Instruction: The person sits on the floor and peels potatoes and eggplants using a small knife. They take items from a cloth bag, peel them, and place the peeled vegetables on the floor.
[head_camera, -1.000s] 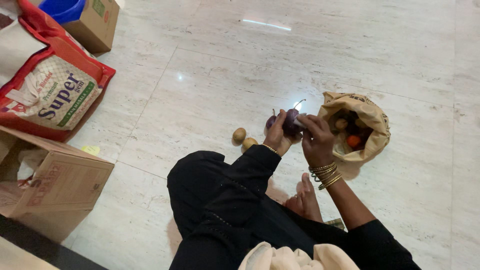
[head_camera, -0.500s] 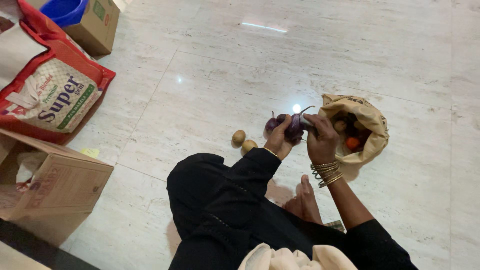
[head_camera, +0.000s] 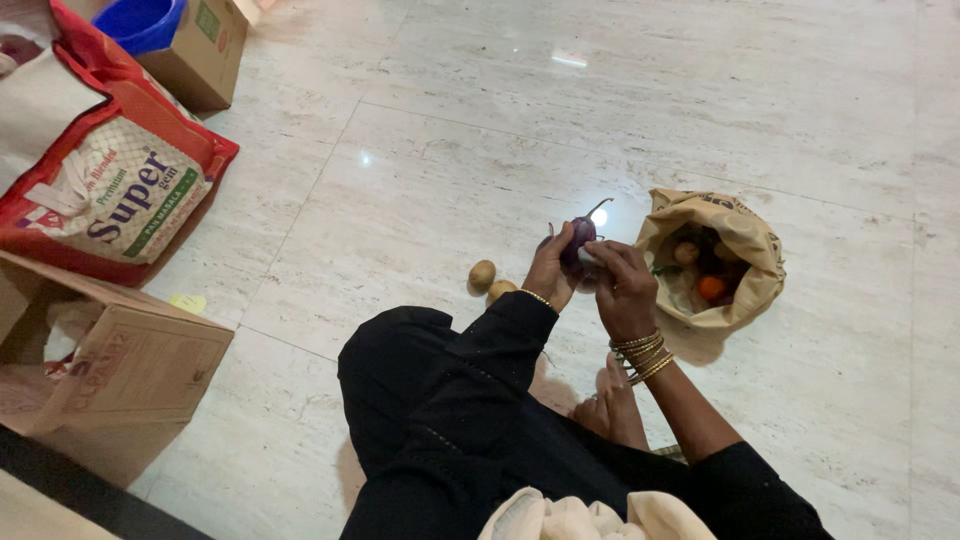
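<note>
Pale polished marble floor (head_camera: 420, 190) spreads under me where I sit in black clothing. My left hand (head_camera: 549, 272) has its fingers curled around a small dark purple aubergine with a thin curved stem (head_camera: 579, 238), held above the floor just ahead of my knee, and my right hand (head_camera: 622, 283) closes on the same aubergine from its three o'clock side, gold bangles (head_camera: 643, 354) stacked at that wrist. Two small round brown potatoes (head_camera: 490, 281) lie on the floor at nine o'clock from the aubergine, close to my left sleeve. At three o'clock sits an open crumpled brown paper bag (head_camera: 745, 235) with mixed vegetables inside, one of them orange. Far off at ten o'clock lie a red and white printed sack (head_camera: 120, 180) and brown cardboard boxes (head_camera: 130, 370).
</note>
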